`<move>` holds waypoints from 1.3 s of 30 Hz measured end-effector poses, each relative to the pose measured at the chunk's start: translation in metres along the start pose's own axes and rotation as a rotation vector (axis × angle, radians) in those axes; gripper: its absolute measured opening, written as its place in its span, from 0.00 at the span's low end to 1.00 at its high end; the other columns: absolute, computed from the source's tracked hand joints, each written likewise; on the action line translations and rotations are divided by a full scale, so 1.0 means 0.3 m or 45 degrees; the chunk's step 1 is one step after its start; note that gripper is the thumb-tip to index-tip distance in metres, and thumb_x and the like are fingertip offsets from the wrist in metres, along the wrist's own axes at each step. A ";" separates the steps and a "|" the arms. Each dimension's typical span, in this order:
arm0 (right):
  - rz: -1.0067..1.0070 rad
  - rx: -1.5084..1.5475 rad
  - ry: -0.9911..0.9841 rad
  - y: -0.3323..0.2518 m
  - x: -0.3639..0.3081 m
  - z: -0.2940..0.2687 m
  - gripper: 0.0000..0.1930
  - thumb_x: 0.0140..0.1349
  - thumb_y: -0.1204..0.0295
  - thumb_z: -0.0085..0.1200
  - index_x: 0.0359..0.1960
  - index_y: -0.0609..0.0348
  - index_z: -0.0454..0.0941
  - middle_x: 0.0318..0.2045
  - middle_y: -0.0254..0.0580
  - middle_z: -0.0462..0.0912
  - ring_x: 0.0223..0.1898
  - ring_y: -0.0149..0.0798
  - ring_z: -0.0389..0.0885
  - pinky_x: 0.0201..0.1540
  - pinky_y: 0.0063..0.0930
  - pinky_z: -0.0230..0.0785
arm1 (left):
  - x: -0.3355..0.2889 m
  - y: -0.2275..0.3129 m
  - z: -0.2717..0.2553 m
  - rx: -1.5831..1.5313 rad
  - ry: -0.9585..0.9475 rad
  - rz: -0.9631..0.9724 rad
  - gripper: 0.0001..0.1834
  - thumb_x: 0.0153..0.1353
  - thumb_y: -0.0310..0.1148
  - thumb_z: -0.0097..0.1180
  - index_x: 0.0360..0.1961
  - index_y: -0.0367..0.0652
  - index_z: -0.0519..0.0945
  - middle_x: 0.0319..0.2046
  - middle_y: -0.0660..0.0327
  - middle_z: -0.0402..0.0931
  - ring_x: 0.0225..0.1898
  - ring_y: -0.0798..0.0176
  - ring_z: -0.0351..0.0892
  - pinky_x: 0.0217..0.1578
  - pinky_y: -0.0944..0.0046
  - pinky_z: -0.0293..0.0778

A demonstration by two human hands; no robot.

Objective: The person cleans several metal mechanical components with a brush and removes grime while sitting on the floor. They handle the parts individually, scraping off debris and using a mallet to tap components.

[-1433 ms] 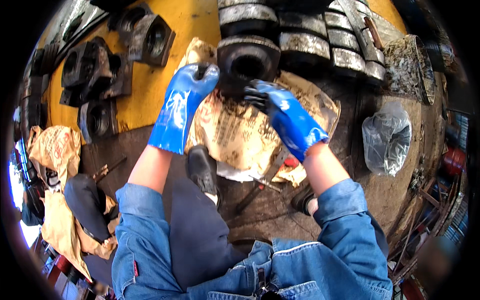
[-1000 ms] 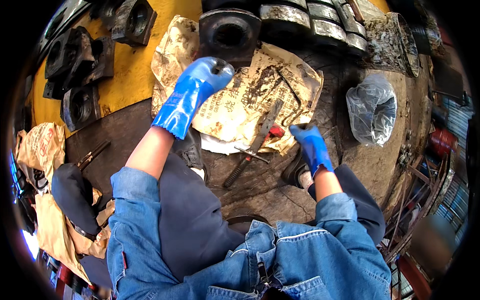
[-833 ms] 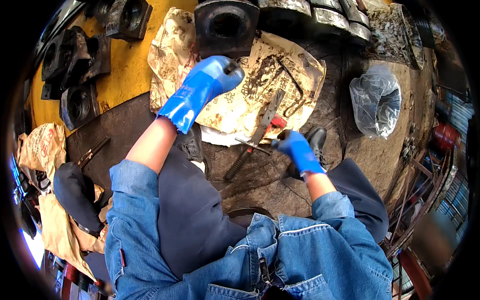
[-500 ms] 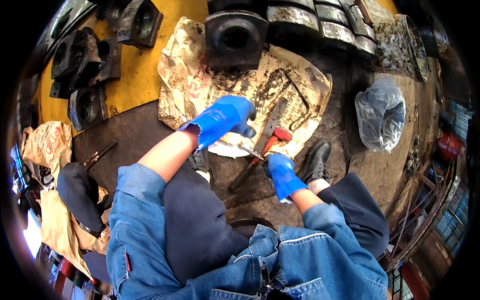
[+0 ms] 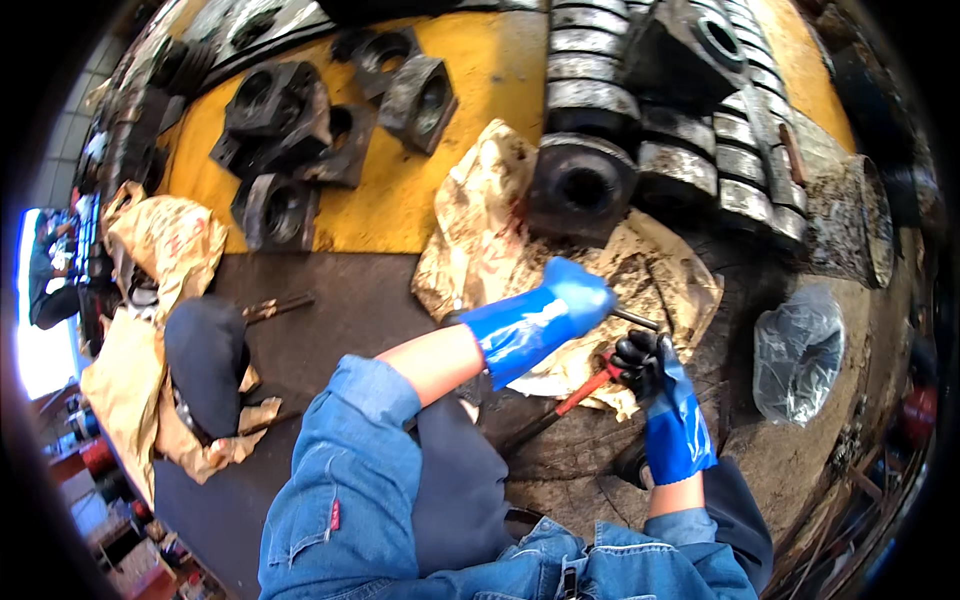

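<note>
Left blue-gloved hand (image 5: 580, 294) curls closed around a thin dark metal rod (image 5: 634, 319), over stained brown paper (image 5: 487, 190); right blue-gloved hand (image 5: 648, 370) is half-curled near its end, hold unclear; two-handed handling seems underway, needing steady grip next

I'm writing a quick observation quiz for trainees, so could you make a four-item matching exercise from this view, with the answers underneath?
Column one:
1. Metal rod
2. Clear plastic bag
3. Central paper sheet
4. Yellow surface

Column two:
A. Creased and smeared with dark stains
B. Under a group of dark blocks at upper left
C. Sticking out from the left hand
D. To the right of the right hand

Pairs: 1-C, 2-D, 3-A, 4-B
</note>
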State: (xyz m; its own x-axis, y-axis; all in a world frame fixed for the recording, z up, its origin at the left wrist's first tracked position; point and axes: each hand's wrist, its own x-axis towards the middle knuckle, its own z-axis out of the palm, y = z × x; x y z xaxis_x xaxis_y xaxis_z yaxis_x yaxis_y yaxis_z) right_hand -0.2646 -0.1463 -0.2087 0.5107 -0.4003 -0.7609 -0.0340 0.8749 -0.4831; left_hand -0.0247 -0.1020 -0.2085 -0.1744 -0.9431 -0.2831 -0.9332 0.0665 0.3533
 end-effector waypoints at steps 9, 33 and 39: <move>0.600 -0.933 0.271 0.378 0.048 -0.076 0.18 0.57 0.55 0.66 0.33 0.60 0.85 0.26 0.40 0.82 0.26 0.34 0.76 0.29 0.31 0.67 | -0.008 -0.049 0.039 -0.071 0.150 -0.096 0.04 0.55 0.33 0.57 0.30 0.51 0.83 0.24 0.59 0.81 0.31 0.51 0.84 0.29 0.51 0.77; -0.077 -0.407 0.599 0.378 -0.063 -0.042 0.16 0.64 0.60 0.61 0.43 0.61 0.78 0.25 0.30 0.79 0.23 0.26 0.74 0.27 0.22 0.68 | -0.076 -0.191 -0.523 0.065 0.536 -0.270 0.12 0.55 0.34 0.67 0.42 0.47 0.84 0.35 0.51 0.80 0.38 0.43 0.79 0.40 0.51 0.76; -0.200 -0.507 0.307 0.323 0.025 -0.064 0.21 0.71 0.55 0.52 0.50 0.62 0.77 0.28 0.37 0.81 0.23 0.29 0.76 0.27 0.24 0.71 | -0.013 -0.199 -0.537 0.174 0.405 -0.303 0.14 0.54 0.35 0.65 0.44 0.57 0.85 0.39 0.60 0.84 0.41 0.49 0.84 0.43 0.53 0.81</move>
State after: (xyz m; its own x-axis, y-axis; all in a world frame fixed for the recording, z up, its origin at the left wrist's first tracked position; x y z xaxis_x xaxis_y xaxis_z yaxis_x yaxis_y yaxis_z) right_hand -0.2806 -0.0698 -0.2696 0.3239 -0.6121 -0.7214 -0.3226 0.6453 -0.6925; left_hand 0.0825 -0.1550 -0.0848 0.1373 -0.9895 -0.0452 -0.9725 -0.1433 0.1834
